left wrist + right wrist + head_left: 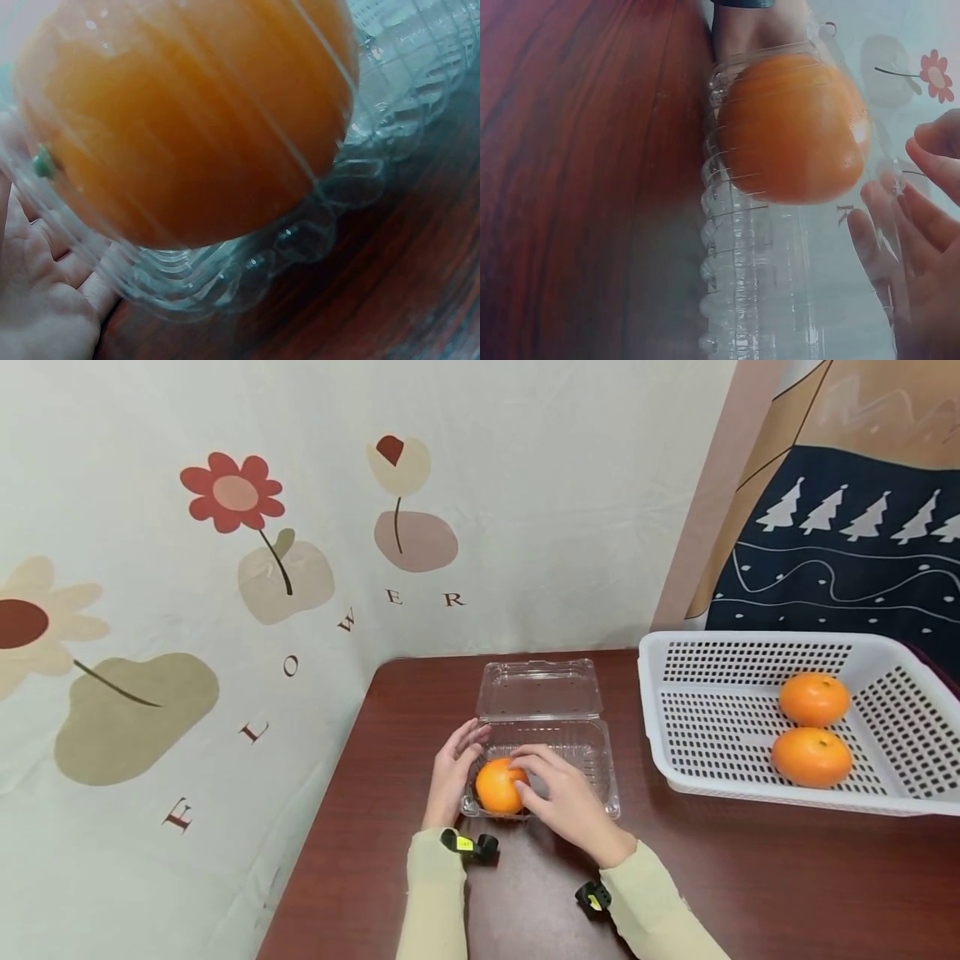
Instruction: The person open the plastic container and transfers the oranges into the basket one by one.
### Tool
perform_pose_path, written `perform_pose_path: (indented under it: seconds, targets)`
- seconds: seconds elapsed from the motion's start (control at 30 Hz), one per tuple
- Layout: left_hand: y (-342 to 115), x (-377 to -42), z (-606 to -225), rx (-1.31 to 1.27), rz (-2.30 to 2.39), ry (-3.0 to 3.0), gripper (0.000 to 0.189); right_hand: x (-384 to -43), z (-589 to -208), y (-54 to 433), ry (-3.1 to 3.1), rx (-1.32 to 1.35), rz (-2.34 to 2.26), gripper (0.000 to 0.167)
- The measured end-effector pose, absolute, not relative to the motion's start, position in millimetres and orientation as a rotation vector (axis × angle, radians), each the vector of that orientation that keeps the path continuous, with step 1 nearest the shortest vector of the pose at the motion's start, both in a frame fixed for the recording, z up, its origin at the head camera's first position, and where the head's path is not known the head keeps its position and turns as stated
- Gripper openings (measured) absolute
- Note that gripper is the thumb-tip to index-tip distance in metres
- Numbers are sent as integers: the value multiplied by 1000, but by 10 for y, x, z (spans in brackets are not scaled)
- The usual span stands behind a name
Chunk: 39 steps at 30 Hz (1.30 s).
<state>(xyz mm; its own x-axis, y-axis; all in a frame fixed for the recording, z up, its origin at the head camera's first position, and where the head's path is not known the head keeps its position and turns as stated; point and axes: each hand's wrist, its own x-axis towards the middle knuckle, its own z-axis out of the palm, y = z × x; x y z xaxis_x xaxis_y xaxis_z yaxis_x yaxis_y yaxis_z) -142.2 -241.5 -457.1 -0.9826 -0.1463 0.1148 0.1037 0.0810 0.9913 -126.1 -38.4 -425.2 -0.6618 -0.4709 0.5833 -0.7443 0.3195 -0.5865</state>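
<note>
An orange (pixel 500 786) with a small green stem end sits in the front left corner of a clear plastic clamshell box (pixel 592 760). The box lies with its lid (pixel 538 687) folded back. Along the box's left wall rests my left hand (pixel 450 770), its fingers pointing away from me. My right hand (pixel 561 795) is over the box, with loosely bent fingers whose tips overlap the orange's right side in the head view. In the right wrist view, a small gap shows between those fingers (pixel 937 217) and the orange (pixel 791 131).
A white perforated basket (pixel 720 785) stands on the right of the brown table (pixel 375 827), holding two more oranges (pixel 813 757). Behind the table hangs a pale cloth (pixel 570 527) printed with flowers and letters; a dark cloth with trees (pixel 847 560) hangs at the right.
</note>
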Motion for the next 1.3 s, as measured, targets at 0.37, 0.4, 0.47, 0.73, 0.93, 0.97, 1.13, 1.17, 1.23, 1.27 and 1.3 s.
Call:
perform_pose_path:
  seconds: [0.37, 0.4, 0.47, 0.73, 0.93, 0.97, 1.13, 1.17, 1.23, 1.27, 1.3]
  targets:
    - [-2425, -1424, -4589, 26, -2015, -2164, 42, -1214, -4277, -444, -2310, 1098, 1142, 29]
    - [-2425, -1421, -4588, 21, -2011, -2166, 42, -1211, -4283, -445, -2319, 1103, 1128, 30]
    - [-2423, -1416, -4586, 11, -2011, -2162, 42, -1206, -4291, -447, -2345, 1112, 1101, 31]
    - [-2420, -1419, -4582, 7, -2004, -2163, 43, -1205, -4305, -449, -2429, 1160, 1000, 33]
    - [-2398, -1389, -4462, -19, -2043, -2138, 44, -1214, -4296, -458, -2453, 1138, 969, 34]
    - [-2390, -1378, -4436, -19, -2048, -2136, 44, -1213, -4294, -460, -2460, 1125, 968, 34]
    - [-2358, -1343, -4358, -9, -2060, -2147, 45, -1201, -4288, -466, -2504, 1063, 976, 36]
    - [-2361, -1347, -4365, -7, -2057, -2150, 45, -1199, -4290, -467, -2512, 1054, 973, 36]
    - [-2375, -1359, -4399, -4, -2065, -2147, 44, -1195, -4293, -467, -2520, 1049, 970, 37]
    - [-2384, -1369, -4423, -2, -2066, -2145, 44, -1193, -4297, -467, -2524, 1048, 969, 38]
    - [-2395, -1377, -4452, -1, -2065, -2146, 44, -1192, -4300, -467, -2526, 1048, 967, 38]
